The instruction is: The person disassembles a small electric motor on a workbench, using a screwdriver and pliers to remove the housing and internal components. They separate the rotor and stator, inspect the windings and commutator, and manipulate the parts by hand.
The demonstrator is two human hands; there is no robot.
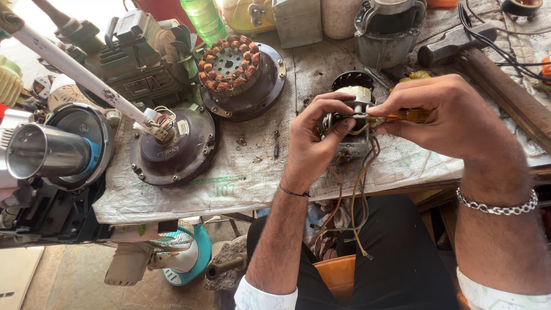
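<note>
My left hand [310,140] clamped on small grey metal motor [351,123], steadying it above table [252,172] | my right hand [445,112] closed on amber-handled screwdriver [402,116], tip at motor | wires [359,195] dangle

A worn woven cloth [252,172] is covering the table [505,103], whose bare wooden edge is showing at three o'clock. Daylight is glaring in at eleven o'clock. A dusty stone floor [74,281] is lying below at seven o'clock.
</note>
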